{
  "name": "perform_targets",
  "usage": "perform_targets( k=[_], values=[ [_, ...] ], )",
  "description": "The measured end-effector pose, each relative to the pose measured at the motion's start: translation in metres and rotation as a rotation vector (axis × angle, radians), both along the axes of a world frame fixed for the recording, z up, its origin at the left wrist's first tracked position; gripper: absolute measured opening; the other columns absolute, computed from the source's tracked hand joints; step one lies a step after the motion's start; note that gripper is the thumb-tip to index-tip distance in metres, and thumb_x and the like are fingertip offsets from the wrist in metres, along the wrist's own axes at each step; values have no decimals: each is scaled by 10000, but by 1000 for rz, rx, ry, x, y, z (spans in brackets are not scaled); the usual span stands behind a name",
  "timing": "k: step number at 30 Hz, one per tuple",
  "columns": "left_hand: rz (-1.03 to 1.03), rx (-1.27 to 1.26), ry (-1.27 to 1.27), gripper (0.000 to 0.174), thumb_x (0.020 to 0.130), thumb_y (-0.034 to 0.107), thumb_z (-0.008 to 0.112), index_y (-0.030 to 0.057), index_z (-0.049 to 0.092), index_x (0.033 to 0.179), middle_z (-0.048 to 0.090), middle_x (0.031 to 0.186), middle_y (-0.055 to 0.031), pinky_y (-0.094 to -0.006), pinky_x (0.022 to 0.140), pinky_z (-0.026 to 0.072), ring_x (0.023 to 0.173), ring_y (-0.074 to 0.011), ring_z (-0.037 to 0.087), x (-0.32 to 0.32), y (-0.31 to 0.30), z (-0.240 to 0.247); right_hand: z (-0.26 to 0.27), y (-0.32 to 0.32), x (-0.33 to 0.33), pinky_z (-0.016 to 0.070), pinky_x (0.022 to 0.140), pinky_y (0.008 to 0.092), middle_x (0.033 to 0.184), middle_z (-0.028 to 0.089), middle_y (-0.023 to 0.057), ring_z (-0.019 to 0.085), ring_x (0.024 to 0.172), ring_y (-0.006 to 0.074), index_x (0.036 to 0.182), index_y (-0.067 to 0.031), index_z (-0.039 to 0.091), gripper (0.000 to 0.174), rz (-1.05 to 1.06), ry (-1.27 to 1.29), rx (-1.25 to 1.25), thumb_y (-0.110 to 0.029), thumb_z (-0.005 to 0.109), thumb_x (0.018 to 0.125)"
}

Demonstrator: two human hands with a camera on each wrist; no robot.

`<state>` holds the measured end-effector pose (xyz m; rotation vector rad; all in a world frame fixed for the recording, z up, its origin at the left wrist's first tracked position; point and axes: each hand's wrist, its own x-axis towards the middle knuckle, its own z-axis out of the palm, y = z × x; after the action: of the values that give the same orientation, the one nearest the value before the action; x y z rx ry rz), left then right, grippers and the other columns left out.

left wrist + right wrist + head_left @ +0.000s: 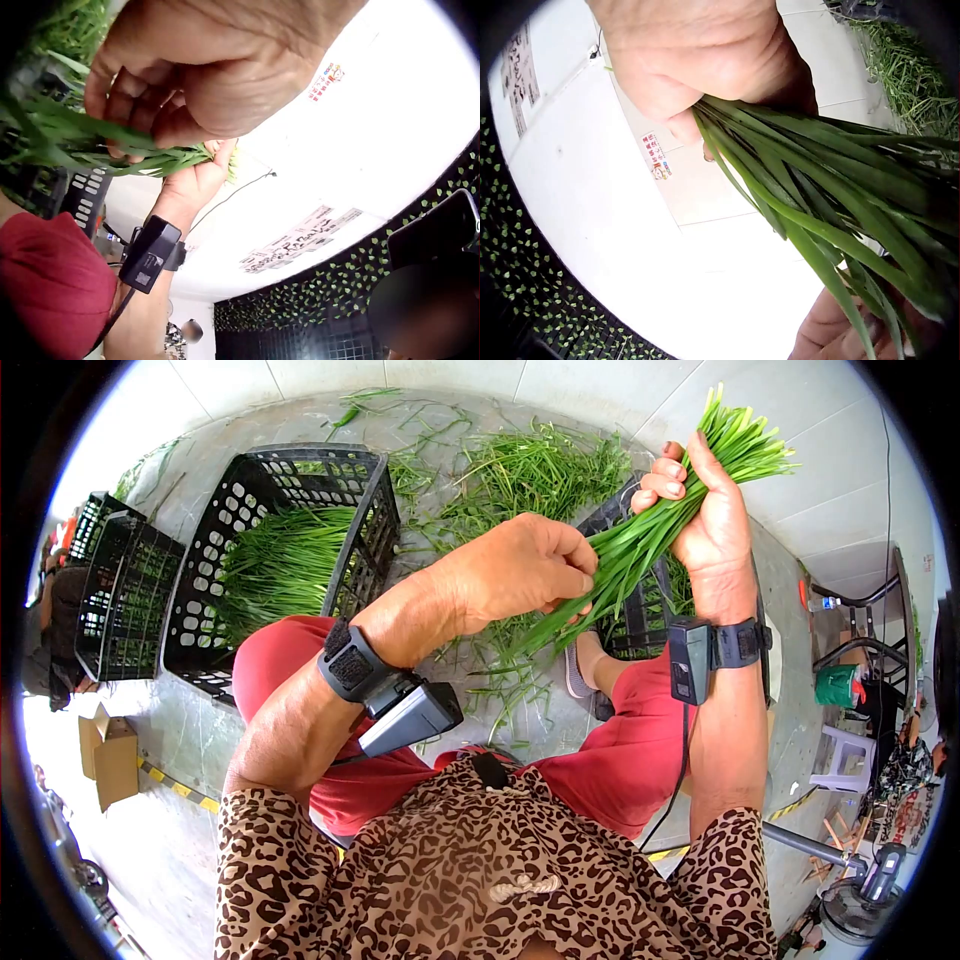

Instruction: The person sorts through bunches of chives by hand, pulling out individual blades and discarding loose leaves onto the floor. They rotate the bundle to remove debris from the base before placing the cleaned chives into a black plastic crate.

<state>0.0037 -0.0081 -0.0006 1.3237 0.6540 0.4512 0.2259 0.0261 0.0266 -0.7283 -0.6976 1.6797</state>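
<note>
A thick bunch of green garlic chives (650,540) is gripped in my right hand (715,510), raised at the upper right, its pale cut ends sticking up past the thumb. The long flat leaves slant down to the left, towards my left hand (530,570), whose thumb and fingers pinch some of them near the lower part. In the left wrist view, the left hand (202,75) has its fingers curled at the leaves, with the right hand behind. From the right wrist, the chives (817,180) fan out below the palm.
On the left, a black plastic crate (350,575) holds more chives laid lengthwise. Loose green trimmings (540,470) are heaped on the grey floor ahead. Another dark crate (630,625) stands beyond the right knee. A cardboard box (110,760) and a purple stool (845,760) stand farther out.
</note>
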Motion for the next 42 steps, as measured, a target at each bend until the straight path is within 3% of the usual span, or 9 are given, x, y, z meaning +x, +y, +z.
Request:
perform_targets(
  k=[10, 14, 18, 24, 27, 31, 35, 36, 42],
  values=[
    [-264, 251, 240, 138, 788, 124, 606, -12, 594, 813, 626, 686, -68, -257, 548, 439, 623, -98, 567, 1, -3, 0, -1, 3, 6, 422, 656, 329, 679, 448, -27, 458, 603, 101, 885, -66, 520, 271, 22, 67, 26, -329, 588, 890],
    [-430, 596, 356, 178, 746, 154, 575, -11, 613, 798, 620, 691, -132, -340, 579, 457, 627, -233, 598, 1, -11, -4, -1, 5, 13, 408, 668, 318, 683, 453, -25, 450, 606, 101, 885, -67, 519, 261, 33, 164, 7, -318, 591, 888],
    [-520, 623, 387, 203, 761, 164, 534, 12, 640, 844, 627, 716, -142, -376, 609, 459, 650, -293, 600, 1, -18, -7, -1, 5, 15, 401, 675, 315, 688, 449, -25, 439, 604, 100, 897, -69, 514, 253, 29, 200, 2, -312, 586, 890],
    [-641, 605, 378, 218, 766, 168, 553, 2, 636, 880, 636, 717, -117, -340, 586, 471, 622, -233, 605, -6, -9, 8, -2, 4, 15, 401, 689, 319, 701, 440, -24, 439, 618, 101, 909, -67, 507, 255, 27, 181, 38, -313, 576, 896],
    [-603, 190, 281, 212, 779, 168, 574, -6, 635, 882, 637, 704, -85, -277, 548, 478, 599, -147, 600, -13, -7, 25, -1, 3, 14, 400, 689, 319, 703, 439, -23, 437, 620, 102, 913, -65, 503, 255, 22, 175, 42, -308, 577, 895],
    [-489, 323, 310, 167, 796, 144, 577, -7, 625, 849, 640, 713, -70, -226, 515, 467, 591, -91, 587, -24, 4, 37, -1, 4, 15, 400, 685, 317, 696, 434, -23, 437, 616, 102, 914, -65, 499, 254, 24, 165, 41, -302, 586, 890],
    [-118, 847, 392, 120, 758, 100, 552, 0, 603, 798, 607, 648, -88, -305, 547, 462, 590, -192, 595, -29, 10, 18, -1, 4, 15, 399, 680, 312, 688, 431, -23, 435, 609, 102, 911, -66, 499, 254, 22, 162, 32, -300, 594, 886],
    [-40, 868, 488, 115, 749, 103, 543, 11, 598, 790, 591, 652, -133, -367, 593, 467, 629, -297, 598, -28, 10, 13, -1, 4, 15, 399, 679, 312, 687, 431, -23, 434, 607, 102, 911, -66, 499, 254, 15, 160, 31, -301, 594, 886],
    [160, 1024, 681, 100, 758, 111, 546, 16, 578, 760, 588, 688, -180, -412, 621, 471, 691, -375, 584, -29, 9, 9, 0, 3, 14, 402, 678, 315, 688, 436, -22, 435, 606, 104, 907, -67, 500, 252, 8, 153, 29, -300, 595, 885]
  ],
)
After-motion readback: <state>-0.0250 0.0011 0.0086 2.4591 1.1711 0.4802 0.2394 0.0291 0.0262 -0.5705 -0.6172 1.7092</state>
